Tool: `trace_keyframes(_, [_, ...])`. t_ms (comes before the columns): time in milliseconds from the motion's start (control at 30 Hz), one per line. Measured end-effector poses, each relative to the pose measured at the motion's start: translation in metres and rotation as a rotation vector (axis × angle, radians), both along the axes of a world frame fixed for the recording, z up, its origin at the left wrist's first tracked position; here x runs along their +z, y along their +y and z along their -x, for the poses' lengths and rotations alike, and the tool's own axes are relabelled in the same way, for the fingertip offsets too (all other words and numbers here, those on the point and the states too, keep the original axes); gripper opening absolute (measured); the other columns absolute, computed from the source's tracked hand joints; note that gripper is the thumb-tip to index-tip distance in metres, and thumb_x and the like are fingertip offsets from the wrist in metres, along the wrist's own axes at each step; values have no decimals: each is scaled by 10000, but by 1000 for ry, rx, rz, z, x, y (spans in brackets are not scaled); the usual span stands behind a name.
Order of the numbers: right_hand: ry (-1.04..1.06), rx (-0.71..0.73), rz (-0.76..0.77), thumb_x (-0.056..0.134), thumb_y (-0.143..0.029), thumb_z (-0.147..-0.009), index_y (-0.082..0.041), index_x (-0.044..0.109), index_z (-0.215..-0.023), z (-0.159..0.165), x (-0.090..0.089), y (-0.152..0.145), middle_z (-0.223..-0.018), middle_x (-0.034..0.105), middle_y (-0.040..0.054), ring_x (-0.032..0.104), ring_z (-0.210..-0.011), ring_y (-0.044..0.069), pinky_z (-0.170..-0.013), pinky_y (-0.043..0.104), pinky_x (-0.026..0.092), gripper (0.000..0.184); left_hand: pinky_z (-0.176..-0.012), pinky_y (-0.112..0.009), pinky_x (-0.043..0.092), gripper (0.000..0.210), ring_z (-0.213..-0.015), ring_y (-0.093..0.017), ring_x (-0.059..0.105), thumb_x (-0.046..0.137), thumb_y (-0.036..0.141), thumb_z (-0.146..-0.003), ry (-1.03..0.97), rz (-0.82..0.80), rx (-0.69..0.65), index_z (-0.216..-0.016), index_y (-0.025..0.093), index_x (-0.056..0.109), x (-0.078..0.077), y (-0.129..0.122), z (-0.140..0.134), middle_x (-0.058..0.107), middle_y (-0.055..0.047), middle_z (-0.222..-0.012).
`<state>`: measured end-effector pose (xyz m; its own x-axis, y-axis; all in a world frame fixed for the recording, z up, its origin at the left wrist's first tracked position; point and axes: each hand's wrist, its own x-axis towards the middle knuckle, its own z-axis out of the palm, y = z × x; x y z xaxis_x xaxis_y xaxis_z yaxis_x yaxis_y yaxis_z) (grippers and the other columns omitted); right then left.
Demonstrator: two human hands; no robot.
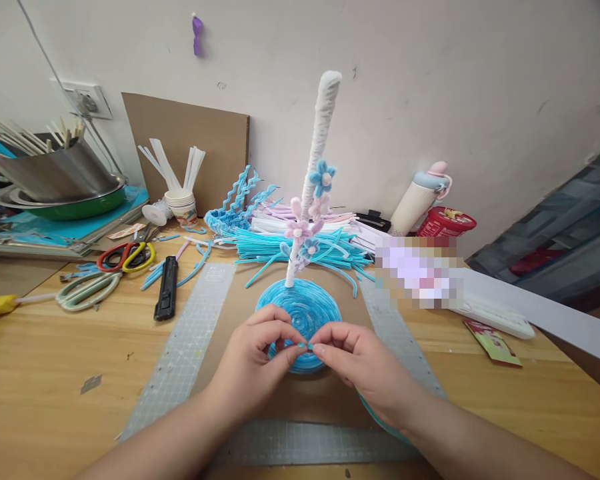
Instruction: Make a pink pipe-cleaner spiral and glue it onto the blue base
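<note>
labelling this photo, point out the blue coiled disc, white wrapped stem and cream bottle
Blue coiled disc (304,317): head view, centre of its spiral.
White wrapped stem (319,139): head view, shaft above the flowers.
Cream bottle (412,204): head view, side of its body.

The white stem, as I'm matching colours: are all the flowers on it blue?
No, the white stem carries a pink flower below its topmost blue flower.

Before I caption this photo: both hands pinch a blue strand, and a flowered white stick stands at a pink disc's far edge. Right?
Not quite: the head view shows a blue disc, not pink. The left hand and right hand do pinch a blue strand, with the flowered white stick at the disc's far edge.
</note>
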<state>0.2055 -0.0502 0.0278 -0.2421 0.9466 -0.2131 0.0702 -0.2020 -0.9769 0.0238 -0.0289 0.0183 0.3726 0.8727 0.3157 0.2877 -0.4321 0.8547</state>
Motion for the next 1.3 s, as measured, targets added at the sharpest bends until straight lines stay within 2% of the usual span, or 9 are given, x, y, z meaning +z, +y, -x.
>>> trace_keyframes(100, [-99,8,-24,627,-330,-764,-152,614,-755,2,-1,0,-678,549,-18,461,-637,99,-613,234,361,179,-645,-257,442,119,-732,-131,579,560,137,-837,190,-264,-9,-814,185,666,-2,-2,2,592,-23,-844])
trace_keyframes(167, [-183,17,-34,634,-334,-743,-153,593,-723,4,-5,0,-678,551,-12,466,-644,112,-606,242,367,187,-610,-271,426,144,-698,-142,576,526,136,-857,349,-409,-14,-830,190,657,-3,-4,2,607,-21,-825])
trace_keyframes(333, [-256,8,-34,645,-345,-715,-159,548,-676,8,-14,-2,-683,554,-5,489,-648,126,-586,240,390,214,-538,-298,345,182,-613,-167,518,520,143,-857,635,-662,-30,-697,183,598,-4,-10,1,573,-4,-691])
trace_keyframes(467, [-261,38,-52,648,-344,-706,-159,541,-671,7,-17,-3,-691,545,-4,494,-656,128,-585,236,395,216,-528,-314,285,219,-591,-169,468,520,140,-858,712,-742,-41,-646,186,549,-1,-12,0,540,7,-657])
trace_keyframes(733, [-278,75,-76,622,-258,-696,-153,583,-739,6,-16,-1,-697,526,-20,416,-587,84,-541,209,338,120,-564,-323,269,199,-622,-164,449,485,102,-865,704,-833,-98,-690,162,556,7,-14,4,551,-2,-701])
trace_keyframes(900, [-209,104,-100,596,-195,-693,-165,566,-754,4,-12,-2,-668,476,-31,374,-575,82,-506,196,306,73,-631,-322,334,153,-702,-158,506,472,87,-877,643,-778,-201,-804,144,593,7,-12,8,592,-22,-790])
trace_keyframes(1067, [-9,133,-135,622,-236,-716,-176,592,-767,-3,-4,0,-653,492,-32,413,-611,99,-578,226,340,85,-681,-273,414,116,-762,-129,543,545,96,-847,239,-473,-118,-876,189,607,9,-6,7,572,-15,-859])
trace_keyframes(1200, [176,151,-7,665,-329,-733,-171,606,-777,-4,-7,1,-642,498,-42,376,-542,68,-519,209,301,174,-704,-242,461,76,-788,-121,553,590,125,-823,45,-198,-174,-857,189,616,11,-4,4,529,-17,-867])
trace_keyframes(1300, [221,156,82,701,-389,-718,-164,596,-788,-4,-11,1,-589,456,-59,327,-486,51,-463,199,238,258,-688,-242,460,50,-760,-118,542,590,144,-823,25,-125,-175,-831,186,615,10,-5,3,532,-17,-853])
